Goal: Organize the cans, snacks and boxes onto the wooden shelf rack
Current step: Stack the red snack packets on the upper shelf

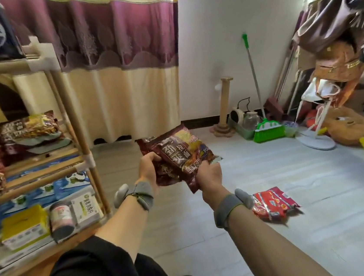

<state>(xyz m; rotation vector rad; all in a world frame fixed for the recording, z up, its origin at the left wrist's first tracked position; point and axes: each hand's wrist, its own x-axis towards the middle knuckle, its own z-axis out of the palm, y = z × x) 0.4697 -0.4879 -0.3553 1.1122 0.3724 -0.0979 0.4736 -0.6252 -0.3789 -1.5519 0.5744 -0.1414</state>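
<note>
Both my hands are clamped on a small bundle of dark noodle packets point(178, 156): my left hand point(148, 169) grips its left edge and my right hand point(209, 173) pinches its lower right corner. The bundle's long axis lies slantwise between them. The wooden shelf rack point(70, 118) stands off to the left of my left hand, the nearer one, with matching packets stacked point(28, 132) on its middle shelf. I judge the bundle goes leftward there. A red packet point(274, 202) lies on the floor right of my right wrist.

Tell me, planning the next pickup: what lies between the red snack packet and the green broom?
Bare floor only between red snack packet and green broom, head view.
</note>
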